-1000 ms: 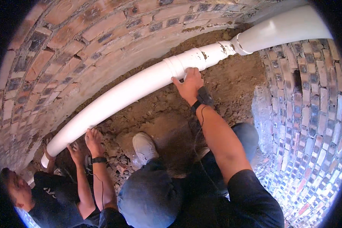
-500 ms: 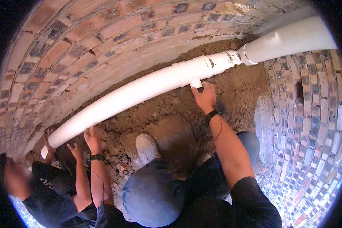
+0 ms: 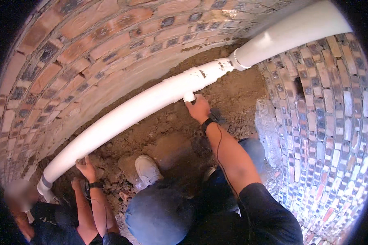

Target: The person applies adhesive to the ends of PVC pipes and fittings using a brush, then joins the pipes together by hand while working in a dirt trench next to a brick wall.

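Note:
A long white plastic pipe (image 3: pixel 114 115) runs from lower left to upper right, beside the brick wall. My right hand (image 3: pixel 199 108) is closed round its short side branch (image 3: pixel 189 97), thumb and fingers at the branch's mouth. At the pipe's lower edge, further left, my left hand (image 3: pixel 86 169) has its thumb and a finger apart, tips at the pipe's underside. Its other fingers are partly hidden. A grey-banded bend (image 3: pixel 46 185) sits at the pipe's lower left end. Close below my left hand is another person's hand (image 3: pixel 76 183), its fingers unclear.
A wider white pipe (image 3: pixel 286 36) meets the long pipe at upper right. Brick walls (image 3: pixel 315 122) stand on both sides, with loose soil (image 3: pixel 167 122) between them. My shoe (image 3: pixel 148 168) rests on the soil. The other person (image 3: pixel 49 220) crouches at lower left.
The view has turned, shifting the scene left. The other person's hand has come away from the pipe's lower left end, where the grey-banded bend now shows. My right hand stays on the branch.

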The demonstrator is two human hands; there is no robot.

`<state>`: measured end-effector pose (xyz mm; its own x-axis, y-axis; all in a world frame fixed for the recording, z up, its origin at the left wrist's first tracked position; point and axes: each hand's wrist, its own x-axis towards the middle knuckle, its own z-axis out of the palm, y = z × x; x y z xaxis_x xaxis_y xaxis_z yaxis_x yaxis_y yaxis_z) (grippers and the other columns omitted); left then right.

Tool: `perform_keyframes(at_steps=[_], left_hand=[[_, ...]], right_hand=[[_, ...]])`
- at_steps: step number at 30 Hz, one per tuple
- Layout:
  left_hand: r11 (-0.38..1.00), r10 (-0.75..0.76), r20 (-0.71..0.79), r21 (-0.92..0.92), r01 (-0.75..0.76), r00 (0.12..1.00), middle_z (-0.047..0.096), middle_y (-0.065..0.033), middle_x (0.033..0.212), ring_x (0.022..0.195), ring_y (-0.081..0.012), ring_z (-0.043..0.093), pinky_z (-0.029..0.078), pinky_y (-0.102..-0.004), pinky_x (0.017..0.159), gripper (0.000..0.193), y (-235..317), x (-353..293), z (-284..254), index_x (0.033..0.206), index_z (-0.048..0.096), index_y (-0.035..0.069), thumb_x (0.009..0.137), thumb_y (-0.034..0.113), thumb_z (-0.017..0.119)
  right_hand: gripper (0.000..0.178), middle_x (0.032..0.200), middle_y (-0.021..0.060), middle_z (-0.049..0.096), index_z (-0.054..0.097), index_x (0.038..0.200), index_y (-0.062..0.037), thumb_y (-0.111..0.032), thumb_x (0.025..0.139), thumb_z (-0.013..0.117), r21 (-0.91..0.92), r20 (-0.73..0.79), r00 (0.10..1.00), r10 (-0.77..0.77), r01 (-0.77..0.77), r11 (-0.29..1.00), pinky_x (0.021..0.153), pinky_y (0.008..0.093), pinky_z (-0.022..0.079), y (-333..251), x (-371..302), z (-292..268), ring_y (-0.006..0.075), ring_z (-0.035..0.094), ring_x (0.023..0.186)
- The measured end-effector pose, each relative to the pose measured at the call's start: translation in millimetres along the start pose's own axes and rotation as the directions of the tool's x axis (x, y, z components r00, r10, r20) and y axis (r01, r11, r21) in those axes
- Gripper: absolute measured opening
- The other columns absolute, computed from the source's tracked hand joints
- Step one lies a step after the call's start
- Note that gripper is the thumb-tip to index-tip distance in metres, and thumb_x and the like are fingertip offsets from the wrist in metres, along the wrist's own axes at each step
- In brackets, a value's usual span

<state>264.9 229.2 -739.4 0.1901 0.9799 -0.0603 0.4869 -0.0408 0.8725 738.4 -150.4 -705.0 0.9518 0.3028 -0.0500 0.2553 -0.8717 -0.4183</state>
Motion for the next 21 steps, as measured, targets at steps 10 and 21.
perform_keyframes(at_steps=[10,21], left_hand=[[0.483,0.165,0.390,0.769,-0.419,0.906,0.034,-0.0236,0.161,0.149,-0.0399,0.033,0.028,-0.0530,0.122,0.099,137.6,-15.5,29.5,0.156,0.037,0.008,0.074,0.029,0.087],[0.389,0.334,0.496,0.702,-0.597,0.801,0.042,-0.0221,0.156,0.150,-0.0371,0.033,0.019,-0.0591,0.124,0.069,107.8,-0.6,91.1,0.155,0.039,0.010,0.090,0.013,0.062]], right_hand=[[0.054,0.122,0.0225,0.070,0.067,0.125,-0.0031,-0.040,0.088,0.077,0.061,0.080,0.997,-0.014,0.009,0.998,0.099,0.0459,0.051,-8.1,4.7,-18.4,0.0411,0.066,0.115],[0.054,0.126,0.0264,0.068,0.064,0.130,0.0055,-0.033,0.094,0.073,0.057,0.152,0.983,-0.107,0.099,0.993,0.101,0.0446,0.049,15.2,18.4,25.9,0.0409,0.066,0.117]])
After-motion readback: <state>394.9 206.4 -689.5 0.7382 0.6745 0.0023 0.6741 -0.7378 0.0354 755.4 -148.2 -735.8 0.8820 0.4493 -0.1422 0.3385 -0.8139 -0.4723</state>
